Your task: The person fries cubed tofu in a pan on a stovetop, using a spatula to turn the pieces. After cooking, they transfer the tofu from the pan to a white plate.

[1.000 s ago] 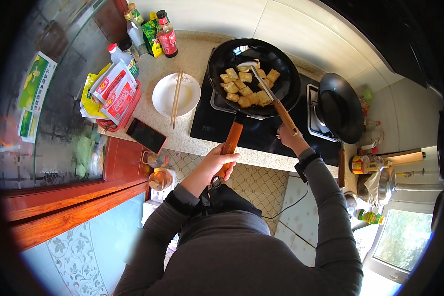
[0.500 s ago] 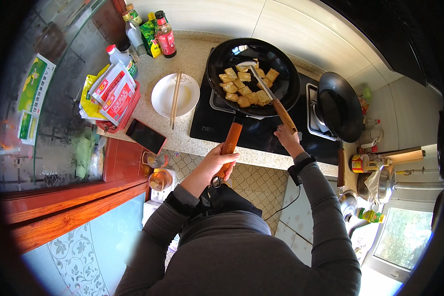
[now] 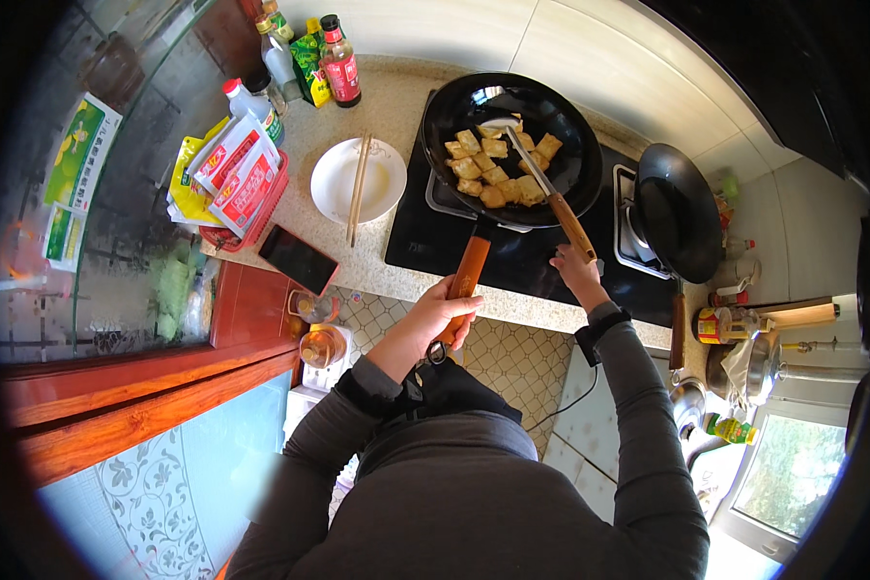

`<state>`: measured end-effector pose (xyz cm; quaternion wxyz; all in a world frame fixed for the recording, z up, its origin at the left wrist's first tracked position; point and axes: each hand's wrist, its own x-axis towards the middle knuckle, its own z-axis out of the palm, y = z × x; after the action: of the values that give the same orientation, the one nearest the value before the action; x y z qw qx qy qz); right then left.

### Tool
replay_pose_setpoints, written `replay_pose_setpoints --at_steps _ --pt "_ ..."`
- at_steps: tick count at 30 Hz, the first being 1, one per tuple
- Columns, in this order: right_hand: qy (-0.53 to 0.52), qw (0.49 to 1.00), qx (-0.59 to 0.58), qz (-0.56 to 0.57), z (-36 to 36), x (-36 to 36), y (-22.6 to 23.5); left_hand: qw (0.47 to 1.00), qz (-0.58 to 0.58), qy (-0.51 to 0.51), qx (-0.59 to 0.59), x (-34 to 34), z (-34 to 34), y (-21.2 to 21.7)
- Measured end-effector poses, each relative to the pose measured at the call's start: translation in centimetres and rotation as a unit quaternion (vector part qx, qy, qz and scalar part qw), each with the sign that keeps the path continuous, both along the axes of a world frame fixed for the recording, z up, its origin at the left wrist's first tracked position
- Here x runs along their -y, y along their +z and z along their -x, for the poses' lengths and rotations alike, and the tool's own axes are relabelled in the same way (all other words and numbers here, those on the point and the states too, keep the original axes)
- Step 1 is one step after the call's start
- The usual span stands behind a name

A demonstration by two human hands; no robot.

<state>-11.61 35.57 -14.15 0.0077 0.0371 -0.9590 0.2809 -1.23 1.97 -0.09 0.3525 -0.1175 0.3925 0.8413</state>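
Observation:
My left hand [image 3: 447, 317] is wrapped round the orange-brown handle [image 3: 471, 271] of a black wok [image 3: 582, 166] on the left side of the stove. Golden, flat fried pieces [image 3: 495, 164] lie in several overlapping layers in the wok. A spatula [image 3: 570, 227] with a wooden handle leans across the wok's right rim, its blade among the pieces. Below the end of that handle, at the stove's front, is my right hand [image 3: 578, 277]. Its fingers are bent in and partly hidden; what they grip is not visible.
A white bowl [image 3: 333, 205] with chopsticks [image 3: 360, 189] across it stands left of the stove [image 3: 411, 237]. A phone [image 3: 299, 259], a red basket [image 3: 274, 206] of packets and several bottles [image 3: 340, 66] line the counter's left. A second black wok [image 3: 681, 217] occupies the right burner.
The whole scene has shifted slightly to the right in the view. Both hands, the wok and the spatula keep nearly the same places relative to one another.

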Motion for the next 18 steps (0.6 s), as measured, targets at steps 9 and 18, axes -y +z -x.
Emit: replay_pose_setpoints --at_steps 9,18 --pt "-0.212 0.901 0.009 0.377 0.3 1.4 12.2 1.0 0.007 -0.011 -0.011 0.0 0.2 0.2" --pt "-0.029 0.987 -0.011 -0.159 -2.7 9.2 17.0 1.0 0.026 -0.006 -0.006 -0.1 0.2 0.2"
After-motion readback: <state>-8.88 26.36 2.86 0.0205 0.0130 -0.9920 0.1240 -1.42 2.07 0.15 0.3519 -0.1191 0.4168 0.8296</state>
